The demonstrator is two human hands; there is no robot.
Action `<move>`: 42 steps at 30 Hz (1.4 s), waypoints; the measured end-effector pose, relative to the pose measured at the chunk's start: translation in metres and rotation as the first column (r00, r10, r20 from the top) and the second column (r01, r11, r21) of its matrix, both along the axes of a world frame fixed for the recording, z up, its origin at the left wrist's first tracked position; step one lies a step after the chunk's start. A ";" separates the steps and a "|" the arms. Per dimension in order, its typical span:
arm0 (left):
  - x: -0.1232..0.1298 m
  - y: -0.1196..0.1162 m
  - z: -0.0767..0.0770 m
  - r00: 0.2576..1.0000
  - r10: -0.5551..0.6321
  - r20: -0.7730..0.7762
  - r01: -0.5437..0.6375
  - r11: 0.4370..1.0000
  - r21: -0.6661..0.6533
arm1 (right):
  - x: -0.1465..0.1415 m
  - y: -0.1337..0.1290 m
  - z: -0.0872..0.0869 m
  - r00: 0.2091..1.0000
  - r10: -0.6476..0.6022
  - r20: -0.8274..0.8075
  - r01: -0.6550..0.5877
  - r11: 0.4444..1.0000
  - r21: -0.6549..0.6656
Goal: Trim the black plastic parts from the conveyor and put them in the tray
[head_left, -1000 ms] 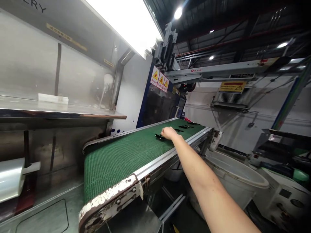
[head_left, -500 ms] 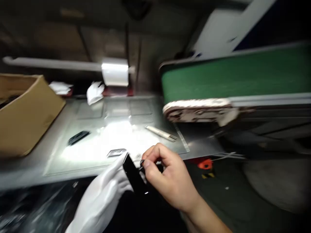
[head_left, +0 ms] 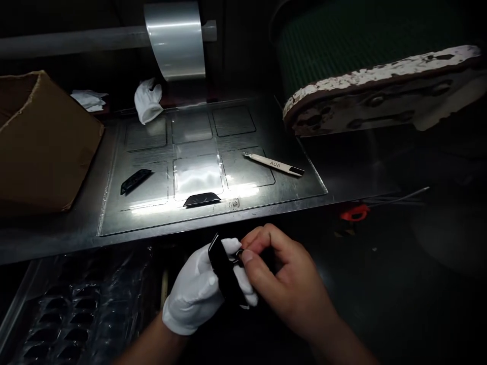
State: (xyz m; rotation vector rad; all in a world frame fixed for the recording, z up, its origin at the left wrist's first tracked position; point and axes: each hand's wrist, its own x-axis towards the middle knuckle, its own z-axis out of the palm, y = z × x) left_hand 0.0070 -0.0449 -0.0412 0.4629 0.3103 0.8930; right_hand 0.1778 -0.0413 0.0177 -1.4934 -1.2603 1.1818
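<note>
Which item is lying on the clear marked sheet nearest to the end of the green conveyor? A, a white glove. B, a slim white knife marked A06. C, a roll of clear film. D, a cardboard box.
B: the slim white knife lies on the right part of the clear marked sheet, just below the worn end of the green conveyor; the white glove lies farther to the left.

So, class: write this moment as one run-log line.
left hand: gloved, holds black part | right hand: bare, pinches its top | bench: two black parts, knife
</note>
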 end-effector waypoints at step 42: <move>0.012 0.001 0.009 0.986 -0.008 0.165 -0.003 0.998 0.066 | 0.017 -0.003 -0.008 0.836 0.214 -0.505 -0.317 0.940 -0.127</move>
